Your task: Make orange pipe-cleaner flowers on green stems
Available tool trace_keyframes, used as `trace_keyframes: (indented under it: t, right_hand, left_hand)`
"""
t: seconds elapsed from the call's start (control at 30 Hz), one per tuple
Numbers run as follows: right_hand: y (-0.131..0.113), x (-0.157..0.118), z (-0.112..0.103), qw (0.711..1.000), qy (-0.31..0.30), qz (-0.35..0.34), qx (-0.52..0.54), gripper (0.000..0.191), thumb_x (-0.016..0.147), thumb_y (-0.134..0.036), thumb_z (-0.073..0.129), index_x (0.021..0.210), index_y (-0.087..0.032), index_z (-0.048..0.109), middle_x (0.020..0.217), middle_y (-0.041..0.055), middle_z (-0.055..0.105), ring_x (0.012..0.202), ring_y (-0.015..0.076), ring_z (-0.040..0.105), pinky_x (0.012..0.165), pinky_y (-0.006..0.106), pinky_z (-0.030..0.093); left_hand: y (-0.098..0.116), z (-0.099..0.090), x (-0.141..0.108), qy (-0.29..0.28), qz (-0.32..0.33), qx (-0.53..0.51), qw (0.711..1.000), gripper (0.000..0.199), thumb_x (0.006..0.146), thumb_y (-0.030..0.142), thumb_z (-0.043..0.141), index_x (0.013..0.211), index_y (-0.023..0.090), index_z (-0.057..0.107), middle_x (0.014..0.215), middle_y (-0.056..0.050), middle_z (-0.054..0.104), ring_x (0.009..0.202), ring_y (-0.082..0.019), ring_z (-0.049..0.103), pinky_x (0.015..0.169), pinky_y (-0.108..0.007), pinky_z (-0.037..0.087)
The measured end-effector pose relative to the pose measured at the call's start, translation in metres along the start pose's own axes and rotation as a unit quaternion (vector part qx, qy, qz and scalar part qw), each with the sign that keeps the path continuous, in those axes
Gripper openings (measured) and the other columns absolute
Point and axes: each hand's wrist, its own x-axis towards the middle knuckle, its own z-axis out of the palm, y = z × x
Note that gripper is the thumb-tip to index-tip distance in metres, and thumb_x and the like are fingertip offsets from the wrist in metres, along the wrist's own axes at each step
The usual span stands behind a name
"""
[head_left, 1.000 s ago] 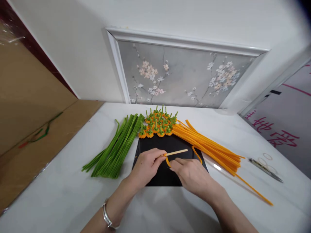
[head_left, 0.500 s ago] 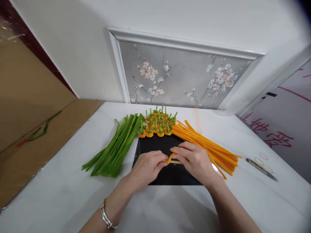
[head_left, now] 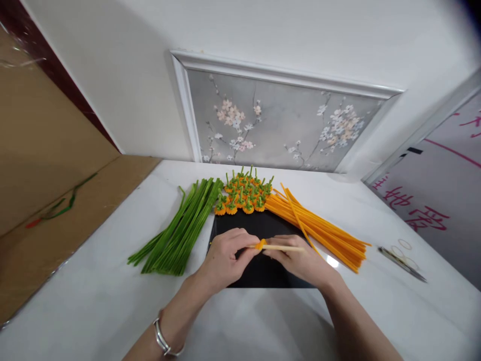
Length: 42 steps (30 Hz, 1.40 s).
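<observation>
My left hand pinches a thin pale wooden stick that points right, across the front of my right hand. A short orange pipe cleaner is wound round the stick at my left fingertips. My right fingers are closed just beside the winding, on the strand's far end as far as I can see; their tips are partly hidden behind the stick. Both hands are above a black mat. Small orange and green pipe-cleaner pieces with upright green stems stand grouped at its back edge.
Green pipe cleaners lie in a bundle on the left of the white table. Orange pipe cleaners fan out on the right. Farther right are small scissors or snips and several thin rings. A framed floral panel stands behind.
The orange strand stretched between my hands is now wrapped closer round the stick. My right hand has turned lower, behind the stick, and more of the stick shows. The view has shifted slightly.
</observation>
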Motion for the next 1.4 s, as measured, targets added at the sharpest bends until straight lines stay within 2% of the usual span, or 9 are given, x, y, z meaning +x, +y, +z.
trace_keyframes:
  t: [0.2, 0.43, 0.63, 0.77, 0.87, 0.97, 1.1, 1.3, 1.4]
  right_hand:
    - [-0.011, -0.004, 0.012, 0.99, -0.016, 0.026, -0.137, 0.018, 0.094, -0.025, 0.05, 0.077, -0.021, 0.056, 0.07, -0.0007, 0.062, 0.06, 0.0138, 0.055, 0.055, 0.025, 0.032]
    - [-0.032, -0.009, 0.007, 0.981, -0.055, -0.015, -0.185, 0.019, 0.094, -0.02, 0.046, 0.076, -0.02, 0.052, 0.07, 0.0001, 0.062, 0.057, 0.0134, 0.054, 0.052, 0.027, 0.024]
    - [-0.037, -0.004, -0.003, 0.968, 0.071, -0.077, -0.226, 0.025, 0.097, -0.019, 0.043, 0.079, -0.018, 0.06, 0.068, 0.0014, 0.061, 0.059, 0.0143, 0.054, 0.056, 0.028, 0.033]
    - [-0.025, 0.0, -0.011, 0.96, 0.181, -0.064, -0.203, 0.022, 0.097, -0.028, 0.047, 0.092, -0.019, 0.067, 0.076, 0.0033, 0.066, 0.07, 0.0141, 0.06, 0.065, 0.025, 0.042]
    - [-0.016, 0.001, -0.014, 0.968, 0.213, -0.037, -0.126, 0.02, 0.095, -0.03, 0.052, 0.094, -0.021, 0.07, 0.082, 0.0035, 0.068, 0.075, 0.0139, 0.063, 0.07, 0.024, 0.046]
    - [-0.009, 0.003, -0.018, 0.981, 0.192, 0.001, -0.039, 0.018, 0.092, -0.032, 0.056, 0.09, -0.023, 0.072, 0.083, 0.0015, 0.069, 0.073, 0.0127, 0.064, 0.07, 0.022, 0.048]
    - [-0.001, 0.003, -0.023, 0.992, 0.115, 0.037, 0.024, 0.015, 0.089, -0.032, 0.061, 0.084, -0.024, 0.073, 0.077, -0.0023, 0.068, 0.067, 0.0102, 0.062, 0.065, 0.02, 0.046]
    - [0.001, 0.002, -0.022, 0.998, 0.037, 0.048, 0.024, 0.03, 0.094, -0.035, 0.049, 0.078, -0.019, 0.07, 0.068, -0.0015, 0.063, 0.06, 0.0097, 0.056, 0.056, 0.02, 0.039]
    - [-0.006, 0.002, -0.016, 0.999, 0.017, 0.046, 0.0, 0.026, 0.095, -0.029, 0.048, 0.083, -0.02, 0.069, 0.072, -0.0015, 0.066, 0.061, 0.0093, 0.057, 0.056, 0.02, 0.036]
  left_hand:
    - [-0.007, -0.001, -0.002, 0.011, -0.034, 0.033, 0.999, 0.035, 0.089, 0.016, 0.052, 0.123, 0.023, 0.057, 0.081, 0.0, 0.065, 0.074, -0.013, 0.058, 0.07, -0.025, 0.047]
    - [-0.014, 0.002, -0.002, -0.01, 0.015, 0.109, 0.994, 0.023, 0.094, 0.018, 0.047, 0.107, 0.02, 0.065, 0.08, -0.002, 0.064, 0.074, -0.015, 0.055, 0.067, -0.026, 0.043]
    - [-0.015, 0.007, -0.003, -0.03, 0.042, 0.127, 0.991, 0.022, 0.094, 0.017, 0.045, 0.108, 0.018, 0.063, 0.082, -0.004, 0.065, 0.074, -0.016, 0.054, 0.066, -0.027, 0.042]
    - [-0.011, 0.008, -0.002, -0.035, 0.06, 0.097, 0.993, 0.018, 0.092, 0.013, 0.046, 0.096, 0.016, 0.063, 0.078, -0.004, 0.064, 0.07, -0.016, 0.052, 0.063, -0.027, 0.04]
    - [-0.007, 0.007, -0.001, -0.021, 0.074, 0.068, 0.995, 0.014, 0.091, 0.013, 0.049, 0.09, 0.016, 0.063, 0.074, -0.003, 0.063, 0.069, -0.016, 0.052, 0.062, -0.026, 0.04]
    - [-0.003, 0.007, 0.001, -0.012, 0.088, 0.047, 0.995, 0.013, 0.09, 0.013, 0.051, 0.086, 0.016, 0.063, 0.072, -0.003, 0.063, 0.067, -0.015, 0.051, 0.061, -0.027, 0.039]
    - [0.002, 0.008, 0.003, -0.03, 0.114, 0.024, 0.993, 0.011, 0.088, 0.011, 0.053, 0.084, 0.016, 0.062, 0.072, -0.002, 0.065, 0.064, -0.014, 0.047, 0.062, -0.027, 0.037]
    - [0.003, 0.005, 0.002, 0.0, 0.081, -0.003, 0.997, 0.01, 0.088, 0.012, 0.055, 0.088, 0.016, 0.064, 0.07, -0.002, 0.062, 0.067, -0.014, 0.049, 0.062, -0.027, 0.038]
    - [0.0, 0.003, 0.0, 0.033, 0.06, -0.007, 0.998, 0.013, 0.089, 0.013, 0.054, 0.093, 0.017, 0.065, 0.072, -0.003, 0.062, 0.07, -0.015, 0.05, 0.063, -0.026, 0.04]
